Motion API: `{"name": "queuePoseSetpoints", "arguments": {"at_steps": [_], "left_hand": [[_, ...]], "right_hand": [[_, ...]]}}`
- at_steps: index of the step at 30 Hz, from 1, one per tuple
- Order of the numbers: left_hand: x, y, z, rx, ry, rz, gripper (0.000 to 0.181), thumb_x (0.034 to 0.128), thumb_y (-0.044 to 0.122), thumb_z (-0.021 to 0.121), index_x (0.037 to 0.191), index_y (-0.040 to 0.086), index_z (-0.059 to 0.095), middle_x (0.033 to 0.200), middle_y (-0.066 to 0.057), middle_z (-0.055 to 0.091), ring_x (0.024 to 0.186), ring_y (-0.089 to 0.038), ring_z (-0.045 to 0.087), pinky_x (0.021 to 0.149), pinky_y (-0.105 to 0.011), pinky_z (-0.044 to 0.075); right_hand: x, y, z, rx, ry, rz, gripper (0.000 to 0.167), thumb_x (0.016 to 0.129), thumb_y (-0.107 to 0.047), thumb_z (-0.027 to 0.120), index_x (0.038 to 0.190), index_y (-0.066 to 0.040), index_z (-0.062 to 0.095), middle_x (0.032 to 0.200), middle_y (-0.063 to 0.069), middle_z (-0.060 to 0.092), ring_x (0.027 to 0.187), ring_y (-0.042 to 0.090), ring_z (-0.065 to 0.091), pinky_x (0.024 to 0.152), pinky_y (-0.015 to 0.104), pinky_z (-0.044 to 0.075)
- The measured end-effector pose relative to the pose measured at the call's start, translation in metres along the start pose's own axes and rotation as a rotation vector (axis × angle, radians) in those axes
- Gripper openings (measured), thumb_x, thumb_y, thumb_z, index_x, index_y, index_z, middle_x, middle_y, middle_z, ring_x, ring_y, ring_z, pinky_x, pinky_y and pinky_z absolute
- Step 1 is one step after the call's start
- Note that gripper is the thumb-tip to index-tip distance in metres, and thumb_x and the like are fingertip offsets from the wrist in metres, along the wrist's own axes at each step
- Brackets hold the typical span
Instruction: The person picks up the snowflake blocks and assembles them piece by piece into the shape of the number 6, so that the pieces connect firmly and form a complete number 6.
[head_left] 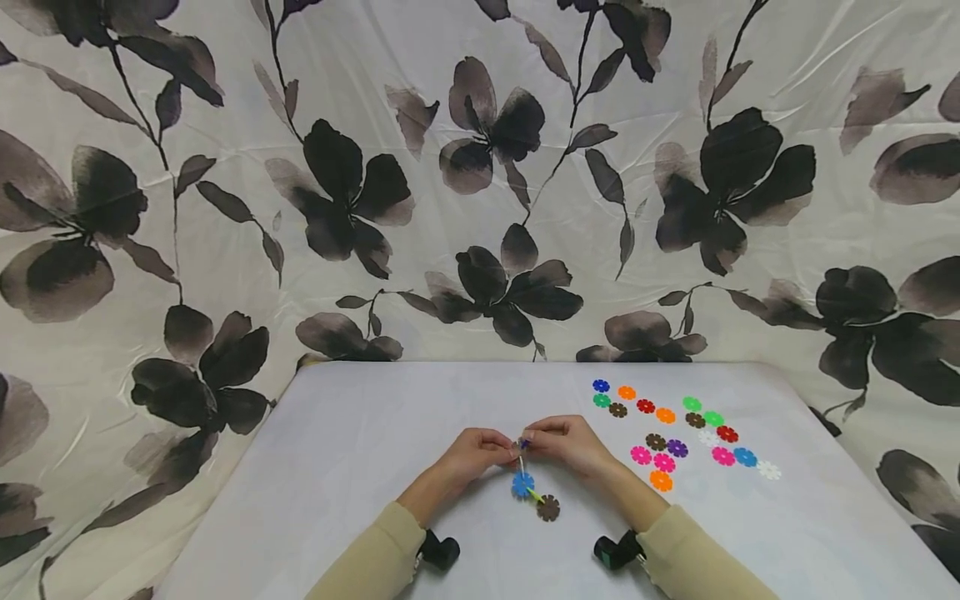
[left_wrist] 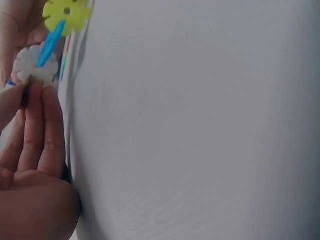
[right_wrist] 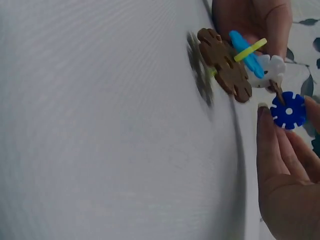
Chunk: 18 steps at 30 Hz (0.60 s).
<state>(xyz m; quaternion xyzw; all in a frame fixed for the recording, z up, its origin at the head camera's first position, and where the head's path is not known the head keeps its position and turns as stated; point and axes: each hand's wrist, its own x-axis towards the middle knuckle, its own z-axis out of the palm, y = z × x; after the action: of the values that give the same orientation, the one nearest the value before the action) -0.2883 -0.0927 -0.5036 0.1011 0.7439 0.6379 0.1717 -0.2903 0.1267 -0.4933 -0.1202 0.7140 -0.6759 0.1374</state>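
A chain of flower-shaped notched plastic discs hangs between the two hands above the table. Its lower end is a brown disc [head_left: 548, 507], followed by a yellow disc [left_wrist: 72, 17] and a light blue disc [head_left: 521, 487]. Above these comes a white disc [left_wrist: 30, 62], with a second, small-looking brown disc [right_wrist: 276, 90] edge-on beside it. My left hand [head_left: 474, 452] pinches the chain near the white disc, its fingertips partly covering the pieces there. My right hand [head_left: 573, 442] holds a dark blue disc [right_wrist: 296, 118] between thumb and fingers, and this disc meets the edge-on brown one.
Loose discs lie to the right on the white table [head_left: 337, 467], among them an orange disc [head_left: 661, 481], a purple disc [head_left: 677, 448] and a red disc [head_left: 727, 434]. A floral cloth [head_left: 420, 217] hangs behind. Black wrist cameras sit under both wrists.
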Motion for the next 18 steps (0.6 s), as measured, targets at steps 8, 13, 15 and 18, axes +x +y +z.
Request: {"name": "queuePoseSetpoints", "arguments": {"at_steps": [8, 13, 15, 18], "left_hand": [[-0.0016, 0.0004, -0.0029, 0.06, -0.016, -0.037, 0.026, 0.0882, 0.024, 0.082, 0.105, 0.005, 0.074, 0.093, -0.004, 0.078, 0.091, -0.013, 0.068, 0.085, -0.031, 0.045], [-0.0024, 0.0013, -0.0016, 0.074, -0.006, -0.035, 0.031, 0.0881, 0.028, 0.083, 0.108, 0.006, 0.074, 0.098, -0.005, 0.078, 0.093, -0.014, 0.068, 0.086, -0.032, 0.047], [-0.0029, 0.0014, -0.0013, 0.075, -0.003, -0.028, 0.031, 0.089, 0.026, 0.082, 0.109, 0.004, 0.074, 0.099, -0.006, 0.078, 0.093, -0.014, 0.069, 0.085, -0.032, 0.047], [-0.0035, 0.0009, -0.0011, 0.075, 0.001, -0.025, 0.032, 0.09, 0.026, 0.081, 0.111, 0.003, 0.073, 0.1, -0.007, 0.078, 0.094, -0.014, 0.069, 0.086, -0.032, 0.047]], "right_hand": [[-0.0002, 0.0014, 0.002, -0.092, -0.088, -0.013, 0.032, 0.098, -0.02, 0.071, 0.117, 0.007, 0.07, 0.107, 0.015, 0.076, 0.095, 0.02, 0.073, 0.087, 0.036, 0.058], [-0.0016, -0.0005, 0.0056, -0.117, -0.107, -0.029, 0.032, 0.099, -0.023, 0.07, 0.118, 0.003, 0.073, 0.108, 0.013, 0.076, 0.097, 0.021, 0.074, 0.087, 0.037, 0.058], [-0.0025, -0.0016, 0.0065, -0.114, -0.109, -0.03, 0.032, 0.099, -0.022, 0.07, 0.118, 0.003, 0.073, 0.109, 0.014, 0.076, 0.097, 0.021, 0.075, 0.088, 0.037, 0.058], [-0.0038, -0.0028, 0.0071, -0.107, -0.122, -0.027, 0.031, 0.102, -0.019, 0.065, 0.12, 0.005, 0.072, 0.113, 0.016, 0.075, 0.099, 0.022, 0.074, 0.089, 0.039, 0.058]]}}
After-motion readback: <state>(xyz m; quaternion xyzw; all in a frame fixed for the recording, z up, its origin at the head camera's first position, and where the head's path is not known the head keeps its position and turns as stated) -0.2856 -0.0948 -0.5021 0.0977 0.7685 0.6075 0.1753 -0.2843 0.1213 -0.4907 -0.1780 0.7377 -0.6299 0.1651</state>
